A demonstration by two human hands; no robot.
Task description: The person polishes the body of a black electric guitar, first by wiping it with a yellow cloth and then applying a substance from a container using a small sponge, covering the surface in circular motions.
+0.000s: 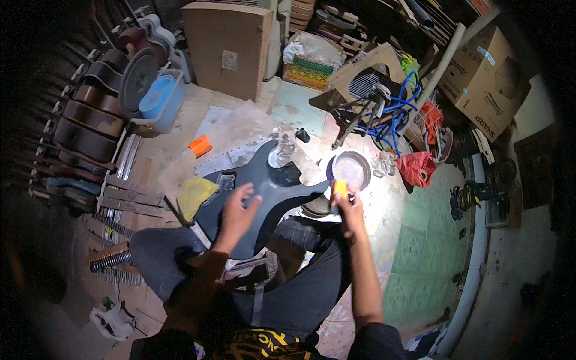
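Note:
A dark grey electric guitar body (261, 183) with curved horns lies across my lap, its surface matte. My left hand (238, 213) is over the lower part of the body with fingers spread and nothing in them. Whether it touches the surface, I cannot tell. To the right, my right hand (353, 215) grips a small yellow block (340, 188) beside the tip of one horn. Just behind that hand is a round bowl (368, 168) with pale contents. A yellow cloth (197, 200) sits at the body's left edge.
An orange piece (200, 146) lies on the floor beyond the body. Guitar bodies (90, 117) hang in a row at left, near a blue tub (159, 99). Blue hose (396, 114), a red bag (416, 168) and cardboard boxes (489, 84) crowd the far right.

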